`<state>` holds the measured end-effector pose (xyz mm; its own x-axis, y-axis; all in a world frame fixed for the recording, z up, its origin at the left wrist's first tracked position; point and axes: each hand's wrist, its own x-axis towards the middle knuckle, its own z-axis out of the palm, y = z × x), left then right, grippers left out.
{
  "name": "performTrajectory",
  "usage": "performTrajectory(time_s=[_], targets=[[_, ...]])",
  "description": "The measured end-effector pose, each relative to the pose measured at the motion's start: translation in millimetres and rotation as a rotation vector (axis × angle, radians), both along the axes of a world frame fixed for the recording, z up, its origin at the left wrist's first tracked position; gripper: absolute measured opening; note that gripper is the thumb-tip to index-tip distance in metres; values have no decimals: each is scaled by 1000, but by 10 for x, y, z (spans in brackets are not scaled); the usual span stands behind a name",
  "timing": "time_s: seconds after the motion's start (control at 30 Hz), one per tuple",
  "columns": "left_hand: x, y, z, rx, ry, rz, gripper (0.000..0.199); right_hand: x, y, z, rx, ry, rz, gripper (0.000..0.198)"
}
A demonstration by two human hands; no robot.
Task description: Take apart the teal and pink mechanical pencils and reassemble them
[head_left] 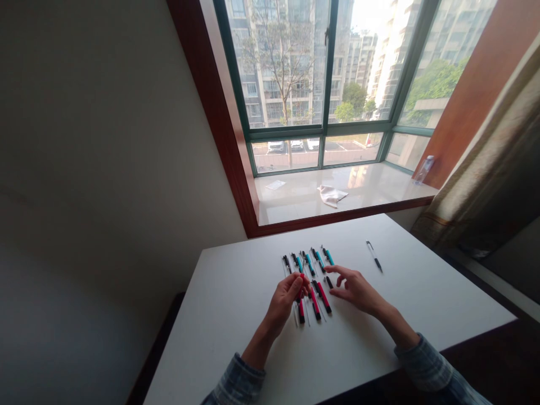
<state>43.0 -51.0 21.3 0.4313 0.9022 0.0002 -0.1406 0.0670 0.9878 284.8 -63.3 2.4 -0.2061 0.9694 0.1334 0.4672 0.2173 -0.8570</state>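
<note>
My left hand (287,295) is closed in a pinch on a red pen barrel (302,277), held upright above the table; a thin tip shows at its top. My right hand (353,286) is open, thumb and index finger apart, with nothing between them. Just left of its thumb lies a small black pen part (328,282). Under and beside my left hand are red pen barrels with black ends, one of them a red barrel (324,297), with thin refills alongside. Behind, a row of turquoise and black pen parts includes a turquoise barrel (328,256).
The white table (228,309) meets the wall and a window sill at the back. A clear pen with a black grip (374,257) lies to the right. On the sill are a white cloth (332,196), a paper (275,184) and a plastic bottle (424,170). A curtain (476,140) hangs at the right.
</note>
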Motion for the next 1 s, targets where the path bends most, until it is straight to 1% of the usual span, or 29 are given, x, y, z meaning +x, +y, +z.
performTrajectory(time_s=[0.1,0.2,0.33,0.43,0.5,0.63,0.7,0.73,0.87,0.93,1.0], targets=[[29,-1,-43,0,-40,-23,40,-161,-15,127,8,175,-69,43],[44,3,-75,12,-47,-27,40,-395,-55,244,-31,384,-26,42],[38,8,-80,94,25,-31,37,-649,-97,316,-70,517,-31,38],[32,7,-73,153,68,-61,35,-712,-90,332,-75,582,-67,33],[30,2,-71,159,83,-60,34,-677,-78,348,-34,640,-146,30],[18,-11,-61,126,104,12,32,-507,-97,373,68,821,-393,27],[5,-17,-47,121,115,51,32,-454,-146,356,74,819,-444,30],[-3,-20,-38,125,123,64,31,-451,-181,336,64,780,-434,31],[-26,-34,-3,142,148,84,33,-571,-340,220,28,559,-319,37],[-27,-42,10,130,147,76,37,-647,-403,175,47,480,-298,38],[-18,-48,20,112,139,56,41,-697,-442,160,67,413,-279,36]])
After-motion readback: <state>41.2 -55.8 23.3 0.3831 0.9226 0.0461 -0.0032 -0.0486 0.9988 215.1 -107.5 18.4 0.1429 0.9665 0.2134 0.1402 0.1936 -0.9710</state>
